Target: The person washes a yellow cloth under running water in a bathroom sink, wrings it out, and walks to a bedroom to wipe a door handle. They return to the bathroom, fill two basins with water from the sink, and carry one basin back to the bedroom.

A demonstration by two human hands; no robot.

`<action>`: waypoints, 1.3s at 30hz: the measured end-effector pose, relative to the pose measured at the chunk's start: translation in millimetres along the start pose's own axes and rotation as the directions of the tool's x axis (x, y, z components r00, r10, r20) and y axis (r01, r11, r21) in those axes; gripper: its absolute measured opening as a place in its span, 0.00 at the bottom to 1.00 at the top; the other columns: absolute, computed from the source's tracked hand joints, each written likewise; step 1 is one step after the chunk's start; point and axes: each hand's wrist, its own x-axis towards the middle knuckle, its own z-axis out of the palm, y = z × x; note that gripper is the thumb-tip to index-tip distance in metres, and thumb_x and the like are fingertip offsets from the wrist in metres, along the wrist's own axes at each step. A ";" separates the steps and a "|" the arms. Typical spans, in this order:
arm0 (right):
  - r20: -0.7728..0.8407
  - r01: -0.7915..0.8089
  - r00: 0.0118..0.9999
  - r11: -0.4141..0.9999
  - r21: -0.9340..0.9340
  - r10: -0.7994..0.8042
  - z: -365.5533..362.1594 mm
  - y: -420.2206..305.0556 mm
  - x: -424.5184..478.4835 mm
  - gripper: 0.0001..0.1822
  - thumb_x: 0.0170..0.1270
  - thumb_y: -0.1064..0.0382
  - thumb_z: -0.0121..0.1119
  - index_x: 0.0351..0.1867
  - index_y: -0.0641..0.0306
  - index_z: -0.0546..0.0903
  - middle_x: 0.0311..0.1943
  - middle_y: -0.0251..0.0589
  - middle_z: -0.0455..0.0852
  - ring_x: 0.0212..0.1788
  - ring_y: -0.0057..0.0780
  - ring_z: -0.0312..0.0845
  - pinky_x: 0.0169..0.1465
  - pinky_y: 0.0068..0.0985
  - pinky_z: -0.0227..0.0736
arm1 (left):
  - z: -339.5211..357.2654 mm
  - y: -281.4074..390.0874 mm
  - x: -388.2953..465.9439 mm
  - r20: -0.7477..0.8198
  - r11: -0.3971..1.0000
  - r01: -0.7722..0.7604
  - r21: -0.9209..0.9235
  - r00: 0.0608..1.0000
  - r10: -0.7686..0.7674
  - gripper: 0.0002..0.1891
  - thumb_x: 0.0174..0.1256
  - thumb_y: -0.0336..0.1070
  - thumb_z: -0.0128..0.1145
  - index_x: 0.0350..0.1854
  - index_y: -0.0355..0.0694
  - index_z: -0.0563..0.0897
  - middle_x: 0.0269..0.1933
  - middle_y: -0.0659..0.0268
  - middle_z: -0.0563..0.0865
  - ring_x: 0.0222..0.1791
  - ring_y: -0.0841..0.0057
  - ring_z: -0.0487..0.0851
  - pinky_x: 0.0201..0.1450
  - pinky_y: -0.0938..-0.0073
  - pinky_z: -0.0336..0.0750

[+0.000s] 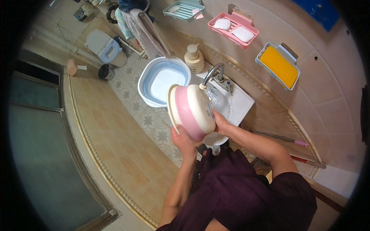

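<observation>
Both my hands hold a cream basin with a pink band (189, 111), tilted on its side over the near left part of the white washbasin (241, 105). My left hand (183, 140) grips it at the rim, the thumb on the outer wall. My right hand (221, 122) is against its underside. The curved metal faucet (214, 72) ends close above the basin's base, and water shows in the washbasin beyond it. A white and blue plastic tub (164, 80) stands just beyond the held basin, at the left of the washbasin. The inside of the held basin is hidden.
A pump bottle (194, 60) stands behind the faucet. On the wall hang a green soap dish (183, 11), a pink one with white soaps (233, 29) and one with a yellow block (279, 66). Towels (144, 31) hang above the tub. A toilet (105, 47) and small bin (106, 72) stand farther back.
</observation>
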 end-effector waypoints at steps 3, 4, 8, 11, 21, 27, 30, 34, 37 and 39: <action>0.012 -0.217 0.976 0.976 0.026 0.216 16.7 -20.6 -36.7 0.36 0.69 0.34 0.34 0.65 0.60 0.65 0.59 0.51 0.72 0.56 0.47 0.75 0.55 0.46 0.73 | -0.3 -15.1 -13.1 0.055 0.983 -0.093 0.157 0.995 0.085 0.15 0.75 0.41 0.46 0.48 0.32 0.72 0.41 0.63 0.80 0.40 0.78 0.76 0.44 0.77 0.72; -0.038 -0.264 0.963 0.964 0.038 0.266 18.2 -26.0 -46.4 0.37 0.69 0.34 0.33 0.66 0.63 0.63 0.59 0.53 0.71 0.56 0.51 0.74 0.55 0.47 0.75 | -0.5 -22.0 -18.3 0.062 0.974 -0.121 0.192 0.992 0.111 0.15 0.75 0.42 0.46 0.47 0.33 0.73 0.40 0.63 0.80 0.38 0.79 0.76 0.43 0.77 0.72; 0.212 -0.292 0.909 0.910 -0.295 0.360 -8.8 -47.9 -72.8 0.40 0.69 0.33 0.33 0.67 0.66 0.60 0.60 0.60 0.68 0.55 0.59 0.73 0.55 0.47 0.76 | -28.9 -42.3 -38.1 0.269 0.821 -0.261 0.508 0.953 0.137 0.11 0.70 0.39 0.52 0.42 0.34 0.76 0.33 0.60 0.82 0.31 0.73 0.79 0.34 0.72 0.73; 0.183 -0.101 0.960 0.873 -0.478 0.211 -28.9 -61.3 -80.6 0.41 0.68 0.31 0.32 0.69 0.65 0.58 0.61 0.61 0.67 0.56 0.58 0.73 0.56 0.48 0.74 | -34.7 -29.0 -49.2 0.474 0.750 -0.471 0.465 0.848 0.239 0.09 0.66 0.36 0.55 0.34 0.35 0.76 0.26 0.52 0.77 0.28 0.50 0.77 0.31 0.61 0.71; -0.014 0.044 0.999 0.974 -0.222 -0.049 -93.1 -45.8 -70.3 0.38 0.57 0.48 0.59 0.65 0.66 0.64 0.56 0.54 0.75 0.58 0.39 0.72 0.57 0.35 0.71 | -24.1 -43.4 -27.2 0.977 0.301 -0.952 0.050 0.110 0.185 0.03 0.56 0.32 0.53 0.32 0.42 0.74 0.29 0.67 0.73 0.32 0.73 0.74 0.34 0.73 0.70; -0.112 0.335 0.927 0.924 -0.185 -0.359 -103.4 -21.0 -33.7 0.31 0.46 0.70 0.53 0.58 0.71 0.68 0.42 0.43 0.78 0.41 0.29 0.75 0.47 0.25 0.75 | -77.2 -83.2 11.5 0.980 0.033 -0.990 0.139 0.143 0.140 0.18 0.59 0.33 0.52 0.53 0.41 0.75 0.47 0.62 0.80 0.48 0.65 0.77 0.52 0.60 0.69; -0.147 0.390 0.895 0.898 -0.204 -0.422 -107.1 -16.4 -29.1 0.29 0.46 0.70 0.53 0.56 0.72 0.70 0.39 0.42 0.78 0.40 0.29 0.75 0.45 0.25 0.74 | -97.1 -71.6 38.7 0.916 -0.033 -0.915 0.401 0.401 0.014 0.24 0.59 0.35 0.56 0.60 0.40 0.72 0.56 0.56 0.77 0.56 0.61 0.75 0.61 0.55 0.65; -0.177 0.341 0.914 0.928 -0.151 -0.365 -109.9 -17.1 -23.9 0.26 0.45 0.69 0.53 0.52 0.73 0.73 0.38 0.42 0.79 0.40 0.30 0.76 0.45 0.25 0.74 | -95.9 -84.3 110.1 0.238 0.703 -0.253 0.665 0.964 0.122 0.35 0.56 0.46 0.65 0.62 0.32 0.68 0.56 0.50 0.75 0.53 0.60 0.76 0.54 0.56 0.74; -0.222 0.308 0.917 0.943 -0.129 -0.330 -97.0 -21.3 -37.3 0.26 0.46 0.68 0.53 0.51 0.75 0.73 0.40 0.44 0.79 0.43 0.34 0.77 0.49 0.27 0.74 | -62.9 -59.2 168.6 -0.120 0.875 0.458 0.159 0.889 -0.443 0.40 0.55 0.52 0.66 0.64 0.30 0.64 0.54 0.48 0.74 0.47 0.59 0.80 0.39 0.64 0.81; -0.197 0.337 0.907 0.921 -0.193 -0.373 -97.7 -19.5 -41.9 0.30 0.47 0.68 0.53 0.56 0.75 0.69 0.46 0.48 0.79 0.48 0.36 0.77 0.54 0.29 0.72 | -57.5 -72.2 197.0 0.018 0.763 0.647 0.001 0.763 -0.647 0.44 0.54 0.55 0.67 0.65 0.32 0.62 0.53 0.46 0.73 0.37 0.58 0.82 0.28 0.68 0.83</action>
